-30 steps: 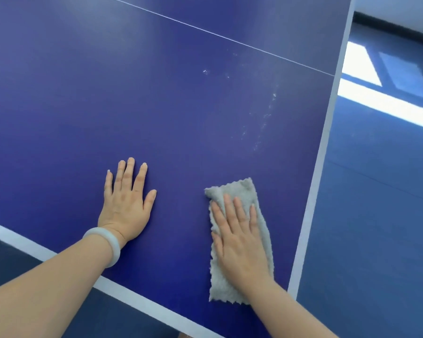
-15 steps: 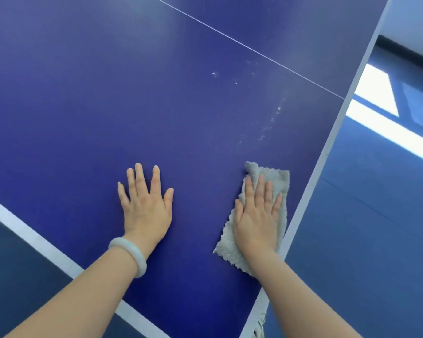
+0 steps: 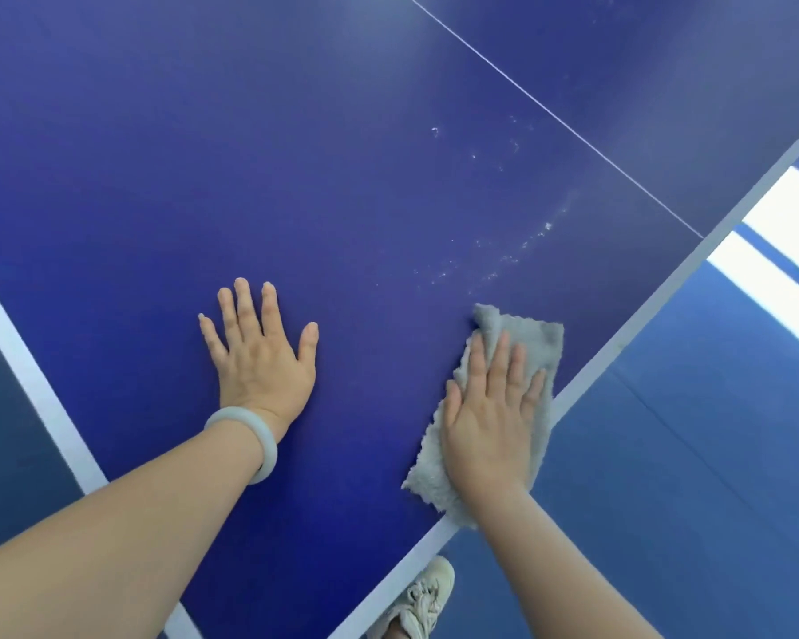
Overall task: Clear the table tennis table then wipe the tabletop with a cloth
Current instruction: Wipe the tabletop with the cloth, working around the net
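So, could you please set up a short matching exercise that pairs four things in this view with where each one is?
Things:
1. cloth
2. left hand
3. bracelet
4. shoe

Places:
A. on the floor, just past the table's edge
B. pressed flat under the right hand, beside the white edge line
C. palm down on the bare blue tabletop
D. around a wrist

Pairs: 1-B, 2-C, 3-D, 4-A
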